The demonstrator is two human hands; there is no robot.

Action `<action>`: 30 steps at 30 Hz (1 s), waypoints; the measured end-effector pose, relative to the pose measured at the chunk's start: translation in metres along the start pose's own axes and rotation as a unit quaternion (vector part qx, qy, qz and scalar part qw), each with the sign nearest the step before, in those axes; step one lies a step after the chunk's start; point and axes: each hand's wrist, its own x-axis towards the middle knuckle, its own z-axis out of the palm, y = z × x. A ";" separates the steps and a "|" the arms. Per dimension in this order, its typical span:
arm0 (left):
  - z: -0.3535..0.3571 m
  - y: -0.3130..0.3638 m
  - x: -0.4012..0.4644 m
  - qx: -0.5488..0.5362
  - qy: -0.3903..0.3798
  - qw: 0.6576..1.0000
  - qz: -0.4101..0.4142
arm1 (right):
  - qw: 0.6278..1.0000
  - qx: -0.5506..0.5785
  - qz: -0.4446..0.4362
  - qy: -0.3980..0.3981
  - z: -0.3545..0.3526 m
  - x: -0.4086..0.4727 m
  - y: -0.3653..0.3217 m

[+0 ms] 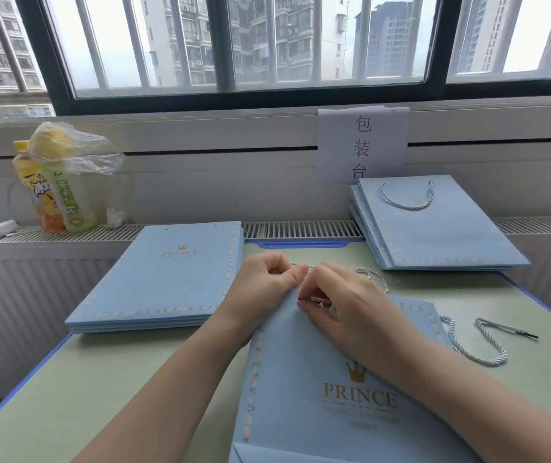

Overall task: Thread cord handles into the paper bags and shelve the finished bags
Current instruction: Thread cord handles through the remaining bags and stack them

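R hand: fingers curled, pinching black-tipped cord at top edge of my bag. L hand: thumb and fingers clamped on same edge. Spare cord lies loose, R of bag. Unthreaded stack L, finished stack far R, overhanging table. Bare tabletop between stacks.

Single head-worn wide-angle cam, no 2nd view to overlap. Looks forward and down from the person's eye level over the pale green blue-edged bench, facing the dark-framed barred window w/ apartment towers beyond. Close range: both forearms enter from the bottom edge, left hand and right hand meet near frame centre. Lens bends the bench edges and the window frame toward the frame's sides.
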 end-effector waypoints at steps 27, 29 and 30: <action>-0.006 0.005 -0.001 0.024 -0.022 0.999 0.027 | 0.979 0.132 0.150 -0.039 -0.012 0.005 0.002; -0.005 0.005 -0.001 0.030 -0.026 0.999 0.034 | 0.971 0.168 0.167 -0.044 -0.013 0.005 0.003; -0.005 0.004 -0.002 0.037 -0.026 0.998 0.037 | 0.969 0.173 0.173 -0.045 -0.013 0.005 0.004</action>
